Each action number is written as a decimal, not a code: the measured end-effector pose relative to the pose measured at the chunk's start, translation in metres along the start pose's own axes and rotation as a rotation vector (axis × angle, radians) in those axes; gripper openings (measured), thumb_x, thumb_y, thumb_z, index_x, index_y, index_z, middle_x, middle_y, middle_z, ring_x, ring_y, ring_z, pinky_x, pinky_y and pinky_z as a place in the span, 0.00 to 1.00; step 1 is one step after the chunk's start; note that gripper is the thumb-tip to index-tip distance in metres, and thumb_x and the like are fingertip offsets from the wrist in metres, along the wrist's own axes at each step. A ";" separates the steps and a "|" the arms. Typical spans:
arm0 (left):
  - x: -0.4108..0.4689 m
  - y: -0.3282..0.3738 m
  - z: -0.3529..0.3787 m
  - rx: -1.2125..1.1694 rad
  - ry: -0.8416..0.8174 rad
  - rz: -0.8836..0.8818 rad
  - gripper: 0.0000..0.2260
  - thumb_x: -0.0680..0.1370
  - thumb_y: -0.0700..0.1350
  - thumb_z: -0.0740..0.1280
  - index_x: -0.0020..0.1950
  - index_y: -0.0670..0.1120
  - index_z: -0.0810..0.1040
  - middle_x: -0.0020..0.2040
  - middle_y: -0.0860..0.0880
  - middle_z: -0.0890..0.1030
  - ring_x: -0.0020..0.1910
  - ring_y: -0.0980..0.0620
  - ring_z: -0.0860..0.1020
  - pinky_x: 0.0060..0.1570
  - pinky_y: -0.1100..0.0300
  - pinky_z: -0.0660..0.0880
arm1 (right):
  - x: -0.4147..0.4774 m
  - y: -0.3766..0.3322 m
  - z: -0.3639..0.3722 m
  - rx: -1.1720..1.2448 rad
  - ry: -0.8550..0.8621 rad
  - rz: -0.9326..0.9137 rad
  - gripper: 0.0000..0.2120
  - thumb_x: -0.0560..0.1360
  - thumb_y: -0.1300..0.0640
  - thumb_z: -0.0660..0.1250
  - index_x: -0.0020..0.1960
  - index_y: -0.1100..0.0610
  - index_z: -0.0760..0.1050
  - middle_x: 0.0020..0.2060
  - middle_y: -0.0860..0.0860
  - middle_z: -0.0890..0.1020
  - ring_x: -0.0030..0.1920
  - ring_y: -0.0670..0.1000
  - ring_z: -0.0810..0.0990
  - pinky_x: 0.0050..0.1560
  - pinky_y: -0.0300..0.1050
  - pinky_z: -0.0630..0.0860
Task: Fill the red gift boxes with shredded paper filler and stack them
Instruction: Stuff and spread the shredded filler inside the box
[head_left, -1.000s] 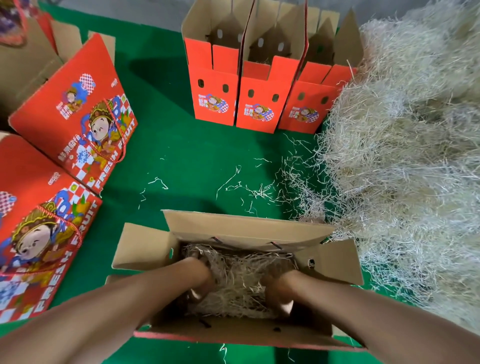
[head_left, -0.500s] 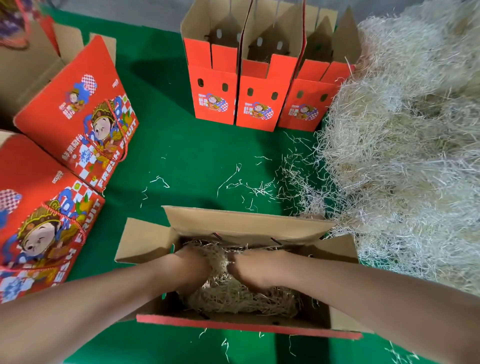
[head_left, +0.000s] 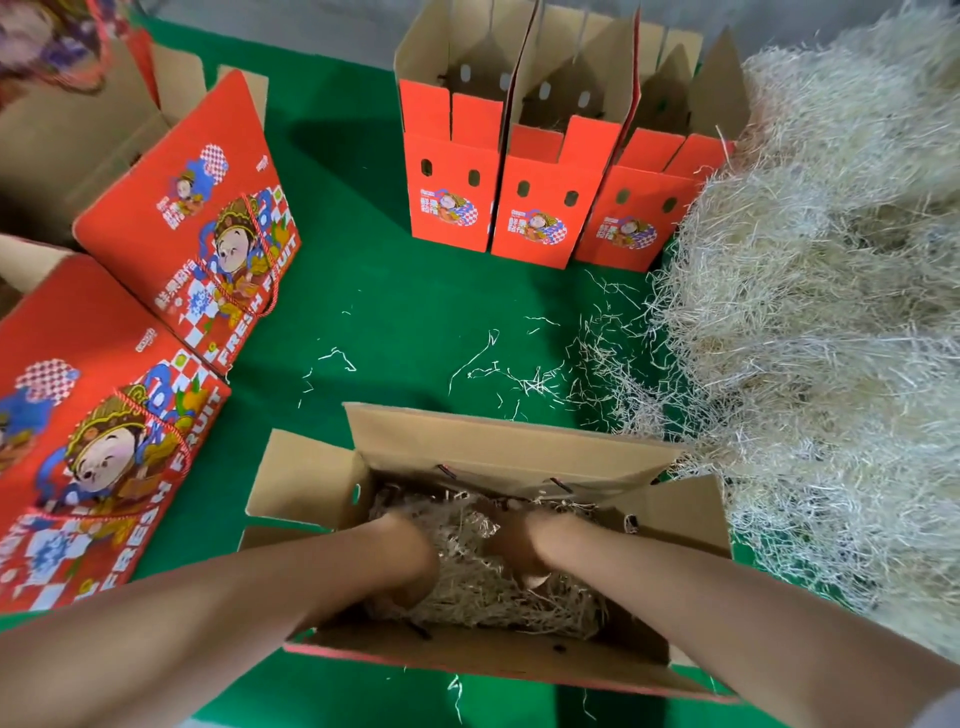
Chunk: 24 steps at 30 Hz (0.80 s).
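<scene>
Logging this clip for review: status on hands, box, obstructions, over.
Left hand and right hand both down in open box, fingers buried in filler, grip unclear. Box flaps up, not stacked. No obstruction seen.

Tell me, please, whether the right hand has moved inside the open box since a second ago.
Yes: the right hand has shifted left, from the open box's right end toward its middle.

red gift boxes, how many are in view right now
6. Three stand open at the back: left box, middle box, right box. Two lie at the left: far box, near box. The front box is open, with filler inside. Cardboard at top left may hide more.
</scene>
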<state>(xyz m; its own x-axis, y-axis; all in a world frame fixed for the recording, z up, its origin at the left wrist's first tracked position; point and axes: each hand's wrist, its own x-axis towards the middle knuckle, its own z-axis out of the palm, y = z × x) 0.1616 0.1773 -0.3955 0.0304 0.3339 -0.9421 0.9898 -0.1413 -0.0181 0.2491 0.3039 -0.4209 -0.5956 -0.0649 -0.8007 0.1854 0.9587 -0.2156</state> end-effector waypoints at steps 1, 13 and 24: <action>-0.003 -0.001 -0.004 0.010 0.037 -0.029 0.14 0.77 0.42 0.64 0.62 0.41 0.75 0.61 0.42 0.76 0.56 0.42 0.75 0.56 0.45 0.71 | -0.004 -0.002 -0.005 0.014 0.013 -0.057 0.25 0.76 0.65 0.61 0.71 0.52 0.64 0.64 0.44 0.63 0.51 0.54 0.77 0.45 0.44 0.77; 0.011 0.002 0.012 -0.281 -0.074 0.186 0.19 0.81 0.47 0.57 0.72 0.46 0.65 0.69 0.41 0.68 0.66 0.40 0.68 0.64 0.45 0.66 | -0.040 0.007 0.007 -0.313 -0.382 0.074 0.16 0.77 0.58 0.61 0.64 0.63 0.72 0.56 0.59 0.75 0.54 0.58 0.75 0.54 0.51 0.73; 0.014 -0.007 0.005 -0.429 0.659 -0.111 0.12 0.76 0.33 0.60 0.59 0.40 0.74 0.60 0.40 0.74 0.54 0.42 0.76 0.52 0.51 0.73 | -0.037 0.010 0.006 -0.241 0.028 0.112 0.17 0.75 0.69 0.58 0.63 0.67 0.71 0.66 0.64 0.68 0.66 0.63 0.67 0.64 0.57 0.68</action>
<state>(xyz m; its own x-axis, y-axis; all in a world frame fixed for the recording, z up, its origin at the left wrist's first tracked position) 0.1542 0.1784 -0.4097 -0.1279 0.8271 -0.5474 0.9551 0.2514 0.1567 0.2778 0.3142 -0.3973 -0.6042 0.0501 -0.7953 0.0617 0.9980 0.0160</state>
